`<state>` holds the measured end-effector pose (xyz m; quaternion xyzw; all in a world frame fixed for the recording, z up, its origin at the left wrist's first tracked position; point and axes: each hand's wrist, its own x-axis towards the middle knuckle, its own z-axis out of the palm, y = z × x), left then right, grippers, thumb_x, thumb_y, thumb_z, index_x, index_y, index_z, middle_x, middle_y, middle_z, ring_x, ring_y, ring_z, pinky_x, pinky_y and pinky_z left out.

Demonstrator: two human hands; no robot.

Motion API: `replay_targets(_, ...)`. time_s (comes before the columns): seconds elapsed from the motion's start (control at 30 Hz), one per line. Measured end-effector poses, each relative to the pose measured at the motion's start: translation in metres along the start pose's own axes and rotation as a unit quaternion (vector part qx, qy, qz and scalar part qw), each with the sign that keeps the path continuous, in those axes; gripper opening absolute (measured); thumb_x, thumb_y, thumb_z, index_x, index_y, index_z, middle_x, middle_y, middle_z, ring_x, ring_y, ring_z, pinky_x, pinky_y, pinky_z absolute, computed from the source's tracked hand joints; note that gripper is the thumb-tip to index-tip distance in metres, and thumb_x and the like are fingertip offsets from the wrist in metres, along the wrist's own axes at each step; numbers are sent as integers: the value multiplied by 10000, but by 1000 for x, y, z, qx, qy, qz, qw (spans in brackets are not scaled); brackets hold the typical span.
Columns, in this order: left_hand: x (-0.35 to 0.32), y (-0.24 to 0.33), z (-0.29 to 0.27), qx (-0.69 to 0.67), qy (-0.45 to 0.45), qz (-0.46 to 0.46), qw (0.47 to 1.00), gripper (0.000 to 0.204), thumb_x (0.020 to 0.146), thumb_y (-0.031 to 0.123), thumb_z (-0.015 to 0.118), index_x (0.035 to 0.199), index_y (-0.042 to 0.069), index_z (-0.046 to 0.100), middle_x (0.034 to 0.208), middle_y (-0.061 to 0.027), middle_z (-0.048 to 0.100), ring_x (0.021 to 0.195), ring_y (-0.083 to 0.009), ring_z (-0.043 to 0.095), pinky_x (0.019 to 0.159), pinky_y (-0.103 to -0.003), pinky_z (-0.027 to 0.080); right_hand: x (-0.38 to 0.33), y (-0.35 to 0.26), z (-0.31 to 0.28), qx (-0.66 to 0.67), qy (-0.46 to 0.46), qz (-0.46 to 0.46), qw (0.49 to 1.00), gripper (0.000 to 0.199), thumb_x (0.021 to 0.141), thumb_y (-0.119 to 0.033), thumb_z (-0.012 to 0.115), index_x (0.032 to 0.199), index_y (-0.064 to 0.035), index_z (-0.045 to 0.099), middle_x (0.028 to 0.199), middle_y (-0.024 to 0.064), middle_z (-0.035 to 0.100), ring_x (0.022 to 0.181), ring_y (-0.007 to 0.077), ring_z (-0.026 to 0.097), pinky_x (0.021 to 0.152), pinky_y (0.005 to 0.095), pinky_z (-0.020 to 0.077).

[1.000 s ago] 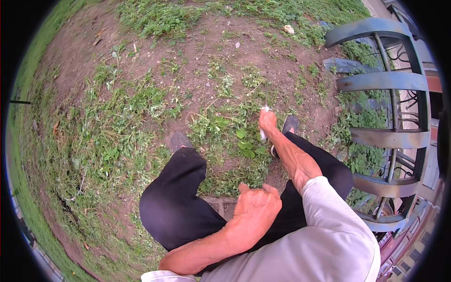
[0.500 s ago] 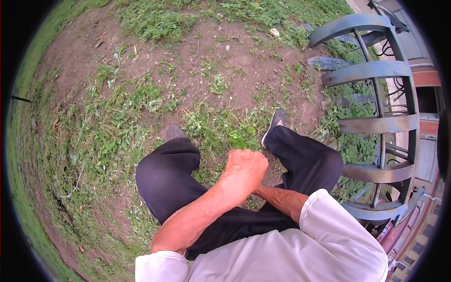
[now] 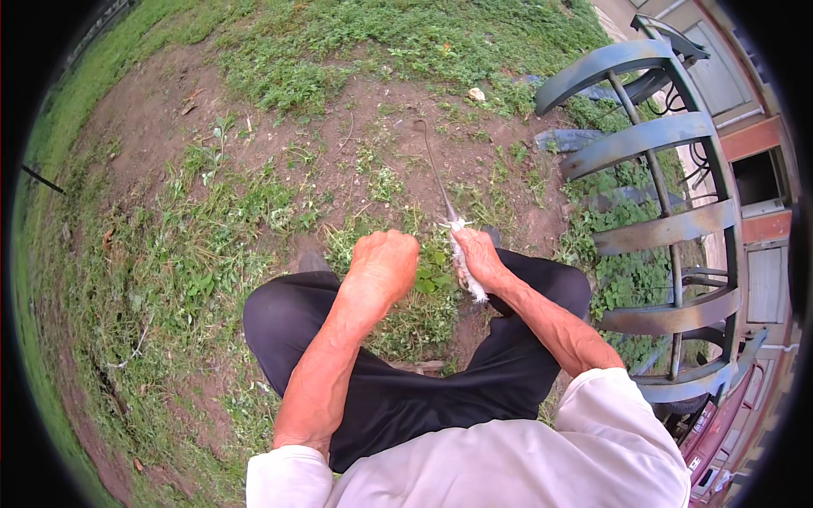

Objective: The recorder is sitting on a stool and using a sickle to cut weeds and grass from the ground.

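My right hand (image 3: 477, 258) is closed round the cloth-wrapped handle of a sickle (image 3: 435, 173), in front of my right knee. Its thin dark blade points away from me over the soil and bends into a small hook at the tip. White wrapping (image 3: 468, 279) shows on both sides of the fist. To its left, my left hand (image 3: 385, 262) is a closed fist between my knees, back of the hand up. Whatever its fingers hold, if anything, is hidden. Low green weeds (image 3: 436, 271) grow beneath and between both hands.
At my right stands a metal frame (image 3: 669, 229) with curved, rusty blue-grey bands. Cut or flattened weeds (image 3: 203, 229) cover the ground at left. Bare brown soil (image 3: 398, 118) lies ahead, with a pale stone (image 3: 476, 94) near denser greenery (image 3: 339, 59). My dark-trousered knees flank my hands.
My hands have moved apart. The right one has come out from under my left forearm, bringing the sickle into view, while the left fist has shifted left.
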<state>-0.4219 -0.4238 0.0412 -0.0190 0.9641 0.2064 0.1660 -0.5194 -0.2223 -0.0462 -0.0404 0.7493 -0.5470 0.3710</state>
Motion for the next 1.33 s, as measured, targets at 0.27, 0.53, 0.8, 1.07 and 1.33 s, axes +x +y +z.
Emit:
replay_targets(0.27, 8, -8, -24, -78, 218, -62, 971, 289, 930, 261, 626, 863, -20, 634, 750, -254, 654, 794, -471, 642, 700, -533, 498, -10, -35, 12, 21, -57, -105, 993, 407, 995, -431, 562, 949, -27, 538, 692, 21, 505, 504, 108, 509, 423, 288, 423)
replay_targets(0.53, 27, -18, -21, -543, 290, -78, 784, 510, 1011, 432, 557, 1125, -63, 607, 913, -126, 685, 830, -175, 660, 712, -298, 503, 2, -33, 81, -20, -52, -276, 960, 377, 908, -327, 683, 1038, 6, 564, 743, 123, 629, 642, 222, 610, 620, 409, 506)
replay_targets(0.8, 33, -12, -15, -662, 283, -100, 687, 455, 1024, 407, 530, 1140, -26, 612, 863, -124, 704, 743, -171, 674, 672, -286, 515, -3, -45, 75, -59, -70, -338, 937, 396, 873, -305, 699, 1052, 10, 540, 796, 258, 656, 772, 445, 663, 668, 484, 513)
replay_targets(1.07, 31, -11, -24, -693, 350, -65, 627, 431, 1056, 380, 463, 1054, -29, 597, 640, -16, 509, 563, -124, 491, 557, -291, 451, -11, -59, 68, -106, -121, -314, 936, 417, 793, -296, 724, 987, 12, 521, 815, 261, 639, 811, 467, 637, 700, 512, 485)
replay_targets(1.33, 34, -28, -25, -676, 393, -56, 621, 487, 1052, 435, 446, 1067, -31, 588, 633, -14, 467, 559, -120, 459, 557, -297, 450, -13, -62, 63, -82, -152, -241, 955, 460, 749, -316, 739, 1016, 7, 550, 842, 248, 645, 812, 418, 650, 733, 494, 492)
